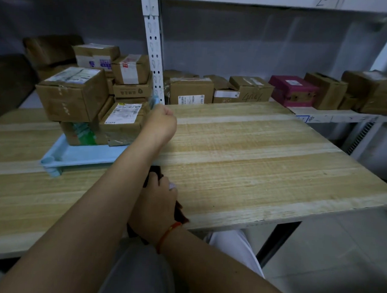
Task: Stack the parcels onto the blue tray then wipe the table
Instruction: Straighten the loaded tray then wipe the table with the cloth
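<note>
Wooden table (242,152) fills most of the view, its pale planks running left to right; behind it a white metal shelf (334,115) carries a row of cardboard boxes and one magenta box (293,89); a perforated upright (153,46) rises at the table's far edge. On the table's left part lies the blue tray (78,153), its long axis running from the near left corner away to the far right, a handle at each end; the parcels (88,105) stand stacked on it, two brown ones below and a larger one (72,94) resting across the top at the left, more piled behind; the right lower parcel shows a white label (123,113) facing up. The left hand (160,123) reaches across to the tray's far right end, fingers curled tight around that handle. The right hand (157,202), a red cord at its wrist, lies near the table's front edge, fingers closed over a dark cloth (153,174), which pokes out past the fingertips and under the palm.
</note>
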The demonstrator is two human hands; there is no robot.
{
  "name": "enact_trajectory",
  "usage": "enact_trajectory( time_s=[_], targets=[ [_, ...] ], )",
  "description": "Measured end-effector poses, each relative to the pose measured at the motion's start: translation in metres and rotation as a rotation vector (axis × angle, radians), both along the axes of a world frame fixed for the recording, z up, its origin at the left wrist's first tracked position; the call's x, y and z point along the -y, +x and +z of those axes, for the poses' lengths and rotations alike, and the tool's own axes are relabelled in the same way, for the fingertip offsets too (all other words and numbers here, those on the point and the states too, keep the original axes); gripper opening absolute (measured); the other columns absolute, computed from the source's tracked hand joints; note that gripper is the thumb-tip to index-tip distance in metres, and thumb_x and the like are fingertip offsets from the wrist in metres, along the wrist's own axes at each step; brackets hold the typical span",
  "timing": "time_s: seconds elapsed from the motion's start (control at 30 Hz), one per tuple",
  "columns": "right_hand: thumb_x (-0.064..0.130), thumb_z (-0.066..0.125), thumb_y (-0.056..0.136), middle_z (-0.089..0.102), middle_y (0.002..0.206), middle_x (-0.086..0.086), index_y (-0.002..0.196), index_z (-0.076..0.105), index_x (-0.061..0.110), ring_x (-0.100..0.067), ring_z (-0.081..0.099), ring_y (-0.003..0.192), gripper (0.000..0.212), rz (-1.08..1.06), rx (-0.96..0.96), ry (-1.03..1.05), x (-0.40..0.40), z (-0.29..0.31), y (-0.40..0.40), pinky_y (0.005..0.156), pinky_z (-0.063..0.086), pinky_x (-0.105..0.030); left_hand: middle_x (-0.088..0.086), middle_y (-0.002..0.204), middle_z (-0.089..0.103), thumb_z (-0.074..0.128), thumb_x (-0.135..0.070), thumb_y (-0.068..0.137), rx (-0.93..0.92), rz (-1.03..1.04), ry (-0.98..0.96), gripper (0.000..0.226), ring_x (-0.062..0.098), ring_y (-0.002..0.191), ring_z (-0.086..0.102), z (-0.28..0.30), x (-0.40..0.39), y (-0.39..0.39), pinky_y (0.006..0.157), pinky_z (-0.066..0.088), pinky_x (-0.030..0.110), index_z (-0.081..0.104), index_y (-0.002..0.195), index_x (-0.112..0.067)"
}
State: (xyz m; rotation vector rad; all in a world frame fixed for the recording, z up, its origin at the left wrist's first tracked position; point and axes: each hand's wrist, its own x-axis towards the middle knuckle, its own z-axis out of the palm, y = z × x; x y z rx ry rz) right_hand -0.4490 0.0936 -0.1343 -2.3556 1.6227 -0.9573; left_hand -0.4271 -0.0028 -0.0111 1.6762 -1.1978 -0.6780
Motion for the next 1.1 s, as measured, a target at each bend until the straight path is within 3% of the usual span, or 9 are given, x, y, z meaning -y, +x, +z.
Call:
enact_trajectory(
  time_s=[0.1,0.17,0.23,0.33,0.5,0.7,0.83,0.97,1.1],
  targets=[
    [0.033,0.070,0.064,0.059,0.085,-0.007,0.078,0.064,0.023,-0.031,0.057,0.074,0.018,-0.056,-0.149,0.073,0.014,-0.005,-0.011,0.068,0.048,-0.044,0.008,0.109,0.063,0.044,-0.010,0.090,0.008,-0.005,0.008,0.022,0.028,0.105,0.060,-0.002,-0.003,-0.006,0.096,0.050,0.045,0.050,0.077,-0.026],
    [0.033,0.065,0.077,0.058,0.103,-0.010,0.098,0.067,0.025,-0.035,0.055,0.091,0.023,-0.088,-0.206,0.068,0.021,-0.005,-0.024,0.081,0.043,-0.048,0.006,0.107,0.063,0.045,-0.010,0.091,0.008,-0.004,0.012,0.021,0.025,0.103,0.060,-0.003,-0.006,-0.009,0.095,0.051,0.044,0.050,0.079,-0.027],
    [0.030,0.053,0.089,0.050,0.122,-0.011,0.123,0.058,0.027,-0.035,0.047,0.109,0.034,-0.072,-0.232,0.121,0.027,-0.003,-0.042,0.094,0.035,-0.049,0.004,0.109,0.062,0.045,-0.012,0.091,0.004,-0.009,0.011,0.017,0.024,0.104,0.060,-0.005,-0.009,-0.010,0.096,0.050,0.044,0.052,0.087,-0.026],
    [0.031,0.048,0.094,0.044,0.133,-0.009,0.136,0.047,0.032,-0.033,0.041,0.116,0.042,-0.131,-0.251,0.184,0.035,0.002,-0.069,0.097,0.033,-0.046,0.006,0.111,0.061,0.044,-0.012,0.092,-0.003,-0.031,0.025,0.014,0.025,0.106,0.059,-0.007,-0.012,-0.014,0.097,0.049,0.045,0.052,0.093,-0.023],
    [0.032,0.046,0.095,0.043,0.136,-0.008,0.139,0.044,0.034,-0.033,0.039,0.120,0.044,-0.252,-0.248,0.213,0.044,0.003,-0.113,0.094,0.035,-0.045,0.007,0.111,0.061,0.044,-0.012,0.089,0.008,-0.058,0.034,0.017,0.027,0.104,0.059,-0.014,-0.018,-0.026,0.096,0.050,0.046,0.049,0.083,-0.027],
    [0.026,0.044,0.096,0.044,0.140,-0.004,0.142,0.042,0.036,-0.034,0.039,0.118,0.048,-0.393,-0.186,0.279,0.057,0.009,-0.172,0.094,0.038,-0.045,0.005,0.119,0.058,0.045,-0.014,0.092,0.036,-0.076,0.059,0.025,0.023,0.106,0.058,-0.026,-0.025,-0.032,0.096,0.049,0.043,0.056,0.114,-0.018],
    [0.014,0.045,0.094,0.049,0.136,-0.009,0.140,0.048,0.028,-0.039,0.045,0.109,0.048,-0.477,-0.102,0.259,0.071,0.011,-0.212,0.086,0.042,-0.042,0.004,0.123,0.057,0.045,-0.015,0.095,0.074,-0.052,0.016,0.028,0.022,0.107,0.058,-0.034,-0.028,-0.030,0.094,0.049,0.038,0.057,0.120,-0.017],
    [0.019,0.048,0.096,0.050,0.133,-0.020,0.142,0.047,0.021,-0.046,0.046,0.115,0.046,-0.600,0.079,0.214,0.088,0.027,-0.245,0.093,0.041,-0.044,0.004,0.121,0.060,0.046,-0.017,0.098,0.232,-0.053,-0.089,0.028,0.016,0.103,0.053,-0.040,-0.030,-0.030,0.081,0.037,0.026,0.058,0.123,-0.013],
    [0.022,0.045,0.095,0.046,0.138,-0.016,0.141,0.044,0.025,-0.044,0.038,0.123,0.046,-0.864,0.045,0.314,0.098,0.035,-0.287,0.098,0.036,-0.052,0.006,0.120,0.061,0.047,-0.022,0.098,0.403,-0.039,-0.122,0.029,0.023,0.109,0.055,-0.036,-0.022,-0.022,0.085,0.040,0.031,0.059,0.123,-0.013]
  ],
)
